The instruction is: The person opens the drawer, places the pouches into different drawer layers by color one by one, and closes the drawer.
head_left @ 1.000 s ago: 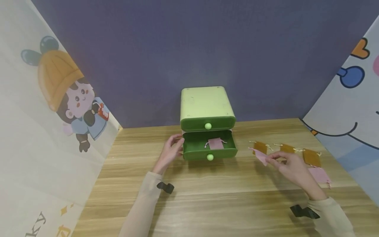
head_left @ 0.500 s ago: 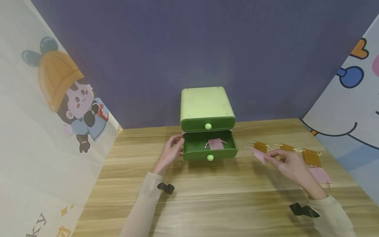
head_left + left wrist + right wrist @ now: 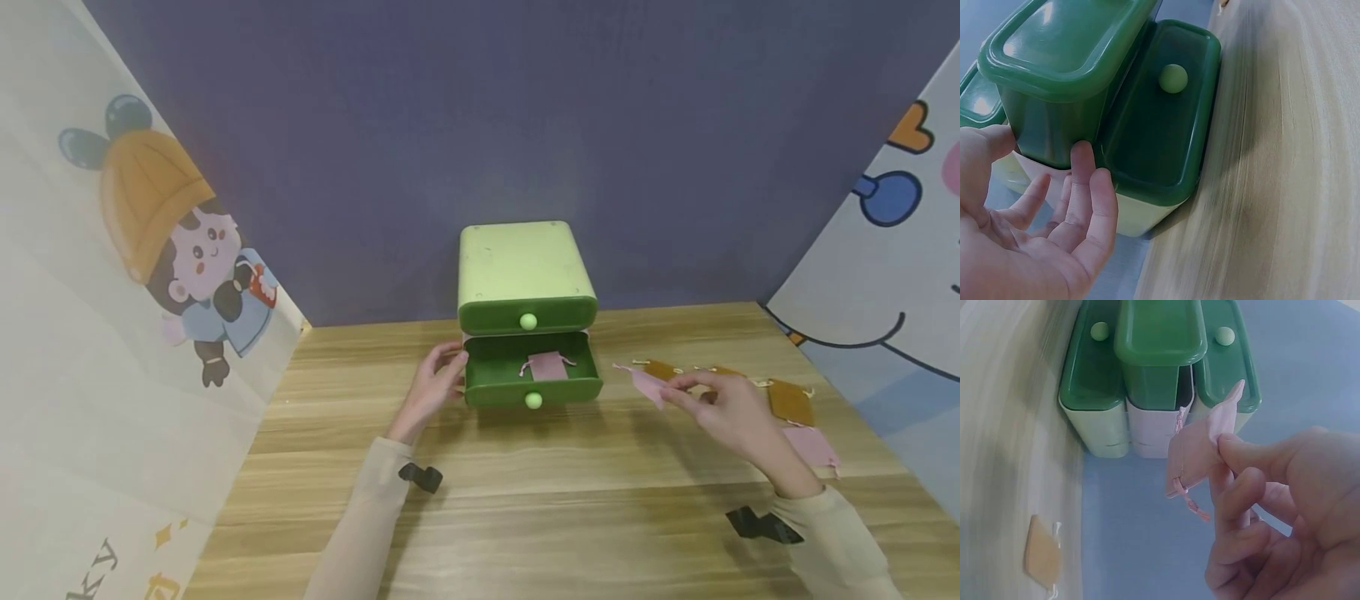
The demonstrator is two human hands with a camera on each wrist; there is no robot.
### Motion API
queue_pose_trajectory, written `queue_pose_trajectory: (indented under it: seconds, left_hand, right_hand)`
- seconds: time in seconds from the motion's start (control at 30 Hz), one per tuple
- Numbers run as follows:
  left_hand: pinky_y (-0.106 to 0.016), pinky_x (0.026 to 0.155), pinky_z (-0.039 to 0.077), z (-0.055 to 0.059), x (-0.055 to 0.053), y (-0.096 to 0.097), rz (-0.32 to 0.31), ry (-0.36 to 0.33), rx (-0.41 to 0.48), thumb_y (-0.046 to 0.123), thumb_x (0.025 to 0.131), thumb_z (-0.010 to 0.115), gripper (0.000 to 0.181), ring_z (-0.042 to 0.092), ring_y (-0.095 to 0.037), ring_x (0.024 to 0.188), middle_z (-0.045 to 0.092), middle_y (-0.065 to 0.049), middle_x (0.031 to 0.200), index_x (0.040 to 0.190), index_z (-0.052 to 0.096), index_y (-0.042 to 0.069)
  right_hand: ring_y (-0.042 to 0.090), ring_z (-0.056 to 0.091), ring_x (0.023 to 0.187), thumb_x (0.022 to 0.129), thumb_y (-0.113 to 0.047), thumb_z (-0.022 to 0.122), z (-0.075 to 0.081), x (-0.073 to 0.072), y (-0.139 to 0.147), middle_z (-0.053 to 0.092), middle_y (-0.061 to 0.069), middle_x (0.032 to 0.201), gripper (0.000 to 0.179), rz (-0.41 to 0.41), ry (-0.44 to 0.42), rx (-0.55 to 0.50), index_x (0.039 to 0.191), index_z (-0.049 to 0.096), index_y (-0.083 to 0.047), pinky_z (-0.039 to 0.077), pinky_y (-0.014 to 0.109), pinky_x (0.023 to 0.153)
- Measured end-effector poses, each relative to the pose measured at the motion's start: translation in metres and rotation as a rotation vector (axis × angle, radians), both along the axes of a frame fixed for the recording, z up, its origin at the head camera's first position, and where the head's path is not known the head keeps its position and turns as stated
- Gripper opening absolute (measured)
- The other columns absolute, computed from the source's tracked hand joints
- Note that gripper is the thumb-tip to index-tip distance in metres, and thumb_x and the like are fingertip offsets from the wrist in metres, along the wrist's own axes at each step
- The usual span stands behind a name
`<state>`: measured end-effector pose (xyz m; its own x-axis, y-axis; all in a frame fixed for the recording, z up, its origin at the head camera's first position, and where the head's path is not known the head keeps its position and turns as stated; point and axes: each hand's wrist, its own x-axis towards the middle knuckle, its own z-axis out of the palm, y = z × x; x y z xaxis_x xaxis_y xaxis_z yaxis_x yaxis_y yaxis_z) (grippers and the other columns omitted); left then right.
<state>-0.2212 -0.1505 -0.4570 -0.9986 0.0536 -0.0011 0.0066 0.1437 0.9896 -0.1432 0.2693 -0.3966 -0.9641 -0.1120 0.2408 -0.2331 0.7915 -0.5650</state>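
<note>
Running in over the pale wood-grain bench (image 3: pixel 540 517) come two cream fabric sleeves (image 3: pixel 356 525), at seven and four o'clock of the head view. Beyond the latter, the right grip (image 3: pixel 723 412) pinches a pale pink drawstring pouch (image 3: pixel 647 386) between thumb and forefinger, at the end away from its cords; this held pouch hangs above the bench at three o'clock from the open drawer and apart from it. Around the right grip, a second pink cloth pouch (image 3: pixel 812 447) lies at four o'clock, an amber drawstring pouch (image 3: pixel 790 403) at three, and two more amber pouches (image 3: pixel 662 372), partly covered, toward twelve and ten. At nine o'clock, the left grip (image 3: pixel 431 383) holds the side of the dark green drawer (image 3: pixel 487 393), thumb by the upper edge, fingertips at the lower. Inside lies a third pink pouch (image 3: pixel 548 367), flat, cords spread toward three and nine. Farther back stands the pale green box-shaped cabinet (image 3: pixel 521 258), before a plain purple-blue wall (image 3: pixel 525 108).
</note>
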Motion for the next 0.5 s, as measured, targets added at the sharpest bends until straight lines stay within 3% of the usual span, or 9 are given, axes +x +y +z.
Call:
queue_pose_trajectory:
  seconds: [0.33,0.5]
  left_hand:
    - [-0.046,0.084,0.065,-0.001,0.001,0.0,-0.008,-0.001,0.008,0.035,0.11,0.06,0.054,0.07,-0.017,0.089,0.062,-0.027,0.142,0.154,0.051,0.005]
    - [-0.041,0.081,0.064,0.001,0.001,0.0,-0.005,-0.005,0.008,0.035,0.11,0.06,0.055,0.07,-0.018,0.09,0.062,-0.027,0.142,0.155,0.05,0.005]
  right_hand:
    - [0.008,0.033,0.044,0.102,-0.04,0.074,0.013,-0.001,-0.012,0.037,-0.011,0.05,0.026,-0.003,-0.03,0.004,0.105,0.081,-0.014,0.027,0.026,0.04]
    - [0.007,0.036,0.044,0.102,-0.036,0.075,0.016,-0.003,-0.019,0.041,-0.011,0.05,0.024,0.025,-0.016,-0.013,0.105,0.081,-0.013,0.028,0.026,0.039]
